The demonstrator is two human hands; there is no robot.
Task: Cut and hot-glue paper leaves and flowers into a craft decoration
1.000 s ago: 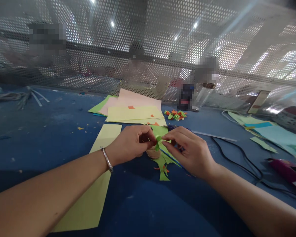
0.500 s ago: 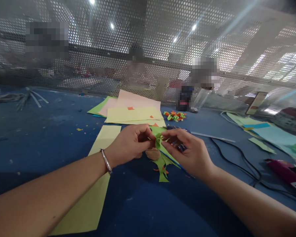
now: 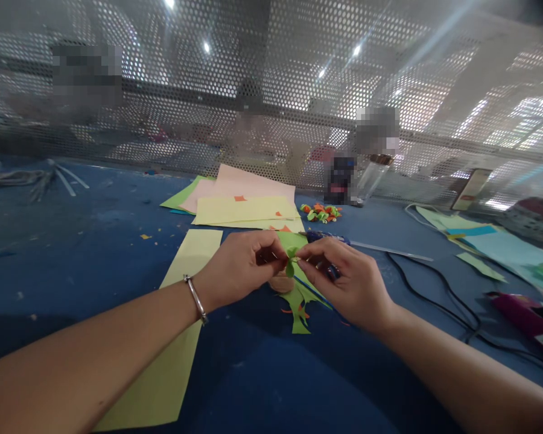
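A small green paper flower (image 3: 291, 258) is pinched between the fingertips of my left hand (image 3: 248, 262) and my right hand (image 3: 346, 274), just above the table. Both hands are closed, thumb against forefinger. Under them lie green paper scraps (image 3: 301, 324) with cut-out gaps and bits of orange paper. A round tan piece (image 3: 280, 283) sits partly hidden beneath my left fingers. Behind my right hand lies a dark blue tool (image 3: 328, 237), mostly covered. Farther back is a small heap of green and orange paper flowers (image 3: 321, 212).
A long yellow paper strip (image 3: 163, 386) lies under my left forearm. Stacked pink paper (image 3: 253, 184) and yellow paper (image 3: 235, 212) lie ahead. At right are a black cable (image 3: 443, 280), a magenta power strip (image 3: 520, 316) and blue paper sheets (image 3: 511, 247). A perforated metal screen (image 3: 298, 72) stands behind.
My right fingertips have closed in on the green paper flower, which has turned slightly and shows its rounded petals. My left hand has shifted slightly; the table's items have stayed put.
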